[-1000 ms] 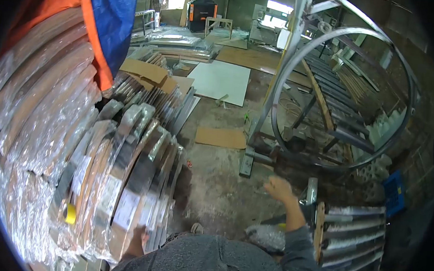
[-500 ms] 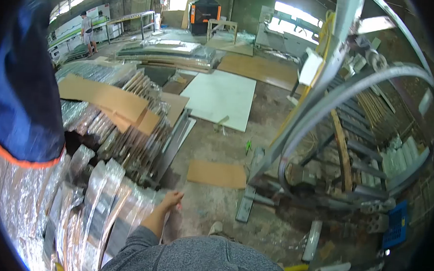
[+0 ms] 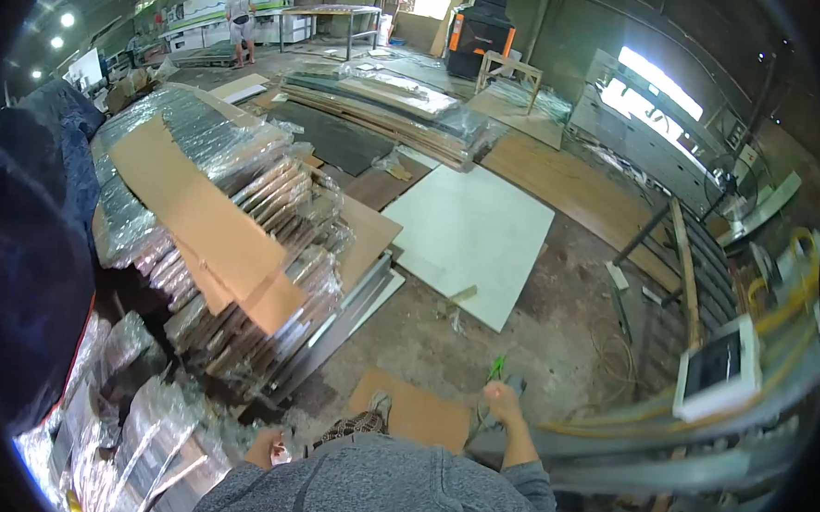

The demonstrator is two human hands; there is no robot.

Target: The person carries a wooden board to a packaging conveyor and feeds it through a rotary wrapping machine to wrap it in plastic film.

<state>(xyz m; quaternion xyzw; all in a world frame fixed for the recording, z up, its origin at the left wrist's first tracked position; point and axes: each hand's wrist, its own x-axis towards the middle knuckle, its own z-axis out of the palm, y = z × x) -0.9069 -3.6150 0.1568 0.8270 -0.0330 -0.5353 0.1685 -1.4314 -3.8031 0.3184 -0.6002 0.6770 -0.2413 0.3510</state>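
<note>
My left hand (image 3: pixel 265 446) hangs low beside my body, near plastic-wrapped bundles (image 3: pixel 155 437). Its fingers are curled, with a small white and red patch at them that I cannot make out. My right hand (image 3: pixel 502 402) is ahead of my right hip, its fingers folded into a loose fist and nothing visible inside. Below and left of that hand, a brown cardboard sheet (image 3: pixel 430 410) lies on the floor, with my foot (image 3: pixel 380 404) at its edge. A small green object (image 3: pixel 497 366) is on the floor just beyond the fist.
Left stands a stack of wrapped panels (image 3: pixel 274 193) topped by a cardboard strip (image 3: pixel 199 217). A white board (image 3: pixel 472 227) lies ahead. On the right are a display box (image 3: pixel 721 367) and blurred grey metal bars (image 3: pixel 641 454). Far off, a person (image 3: pixel 240 25) stands near a machine.
My view has swung and moved forward. My right hand has come into view. The left hand has drawn back toward my body. The grey metal frame has shifted to the lower right.
</note>
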